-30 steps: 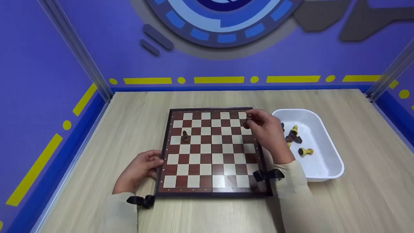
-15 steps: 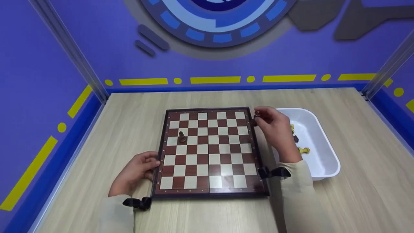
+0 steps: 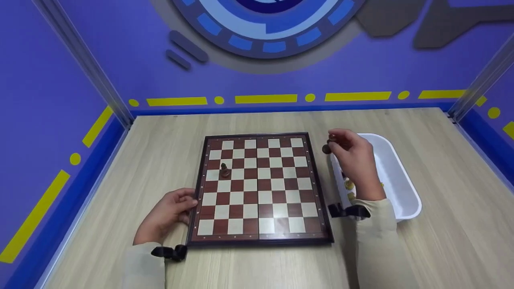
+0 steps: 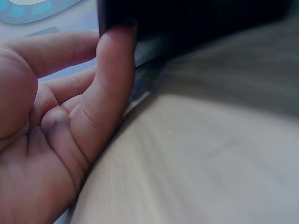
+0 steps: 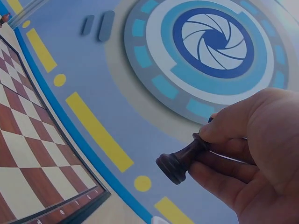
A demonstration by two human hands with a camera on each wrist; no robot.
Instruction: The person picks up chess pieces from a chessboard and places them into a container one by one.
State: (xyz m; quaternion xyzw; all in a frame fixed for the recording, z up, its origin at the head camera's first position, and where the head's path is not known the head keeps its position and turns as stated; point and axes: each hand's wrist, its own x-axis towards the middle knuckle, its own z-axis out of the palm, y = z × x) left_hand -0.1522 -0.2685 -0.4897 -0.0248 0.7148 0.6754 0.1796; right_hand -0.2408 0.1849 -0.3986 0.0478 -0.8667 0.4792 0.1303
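My left hand grips the left edge of the chessboard, thumb at the rim. In the left wrist view, a fingertip presses the dark underside of that edge. My right hand pinches a dark brown chess piece between thumb and fingers, above the near-left rim of the white tray. The piece's round base points out to the left, and its top is mostly hidden by the fingers. Another dark brown chess piece stands on the left half of the board.
To the right of the board is the white tray, partly covered by my right hand and forearm. Yellow pieces show inside it. Blue printed panels wall in the back and sides of the wooden table.
My right hand has moved right with the chess piece, from over the board's far right corner to the tray's left rim. The left hand keeps its hold on the board edge.
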